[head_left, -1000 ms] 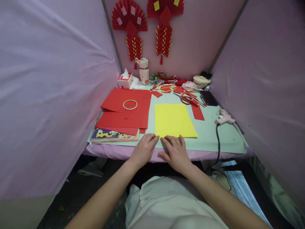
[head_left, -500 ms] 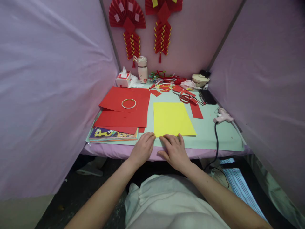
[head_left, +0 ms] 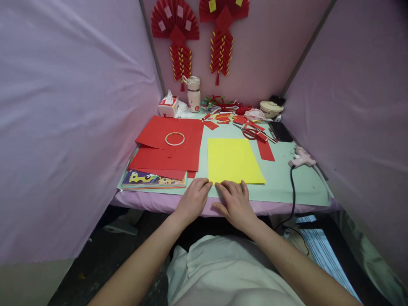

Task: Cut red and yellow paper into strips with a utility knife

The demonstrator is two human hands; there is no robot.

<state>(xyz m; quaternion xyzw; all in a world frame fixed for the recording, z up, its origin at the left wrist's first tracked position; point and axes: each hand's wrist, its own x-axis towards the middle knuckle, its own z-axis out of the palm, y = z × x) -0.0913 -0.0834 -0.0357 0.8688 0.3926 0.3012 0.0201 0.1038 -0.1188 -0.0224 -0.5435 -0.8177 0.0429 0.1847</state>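
- Plainly, yellow paper [head_left: 234, 161] lies flat, mid-tabletop [head_left: 287, 189], likely for easy reach.
- Left hand [head_left: 194, 199], fingers together, touches its near left corner; whether pinching, I cannot tell.
- Right hand [head_left: 236, 204], loosely spread, touches the near edge, probably steadying it.

forearms, two, bare: left forearm [head_left: 137, 261] and right forearm [head_left: 287, 253] extended forward, angled inward. left wrist [head_left: 178, 219] and right wrist [head_left: 254, 224]: uncovered. left hand [head_left: 193, 199], one: back turned upward, fingers bent and held close together, tips pointed inward; thumb largely hidden. right hand [head_left: 235, 202], one: back turned upward, fingers curved and slightly spread, thumb [head_left: 219, 207] held apart and directed toward the left. hands: placed side by side, separated by a narrow gap.
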